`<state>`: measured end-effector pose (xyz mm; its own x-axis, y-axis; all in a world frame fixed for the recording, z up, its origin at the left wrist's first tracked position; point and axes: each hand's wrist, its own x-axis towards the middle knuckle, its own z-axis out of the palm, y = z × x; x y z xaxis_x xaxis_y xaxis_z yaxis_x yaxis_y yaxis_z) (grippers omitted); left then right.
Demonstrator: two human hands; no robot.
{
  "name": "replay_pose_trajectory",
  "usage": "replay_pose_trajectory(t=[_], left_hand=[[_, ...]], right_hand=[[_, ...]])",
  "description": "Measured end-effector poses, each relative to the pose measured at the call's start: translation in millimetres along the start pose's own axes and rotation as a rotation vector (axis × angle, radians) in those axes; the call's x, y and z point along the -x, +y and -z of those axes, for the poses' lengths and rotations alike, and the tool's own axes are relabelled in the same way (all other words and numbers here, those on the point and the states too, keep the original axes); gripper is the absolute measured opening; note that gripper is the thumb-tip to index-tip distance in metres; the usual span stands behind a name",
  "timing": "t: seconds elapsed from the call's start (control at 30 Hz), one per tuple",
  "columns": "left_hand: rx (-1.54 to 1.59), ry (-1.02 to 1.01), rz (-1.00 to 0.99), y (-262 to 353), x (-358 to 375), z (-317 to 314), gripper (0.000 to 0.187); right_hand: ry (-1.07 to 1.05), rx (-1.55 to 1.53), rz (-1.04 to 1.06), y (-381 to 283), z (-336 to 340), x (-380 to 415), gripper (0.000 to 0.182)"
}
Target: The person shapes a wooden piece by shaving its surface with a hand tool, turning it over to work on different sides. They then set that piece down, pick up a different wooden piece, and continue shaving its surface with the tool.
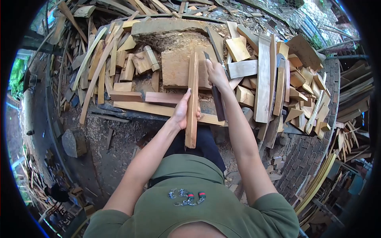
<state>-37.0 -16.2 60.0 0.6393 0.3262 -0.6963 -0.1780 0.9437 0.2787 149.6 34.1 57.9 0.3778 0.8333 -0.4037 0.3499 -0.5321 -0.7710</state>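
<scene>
My left hand point(183, 111) grips a long narrow wooden slat point(192, 83) near its lower half and holds it on end, its far end resting on a big flat chopping block point(176, 69). My right hand point(216, 73) is closed on the handle of a dark long-bladed chopping tool point(217, 104), right beside the slat's upper part. The blade hangs down past my right wrist and a thin dark part sticks up above the fist.
Heaps of cut wooden offcuts and planks point(278, 79) surround the block on all sides. A reddish plank point(162, 98) lies in front of the block. A stone point(73, 142) sits on the dirt at left. A brick wall point(305, 154) curves at right.
</scene>
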Motion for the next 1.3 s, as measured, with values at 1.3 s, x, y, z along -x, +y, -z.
replay_pose_trajectory(t=[1.3], left_hand=[[-0.088, 0.223, -0.278, 6.1, -29.0, 5.9, 0.047]], right_hand=[[-0.077, 0.141, 0.257, -18.7, -14.3, 176.0, 0.044]])
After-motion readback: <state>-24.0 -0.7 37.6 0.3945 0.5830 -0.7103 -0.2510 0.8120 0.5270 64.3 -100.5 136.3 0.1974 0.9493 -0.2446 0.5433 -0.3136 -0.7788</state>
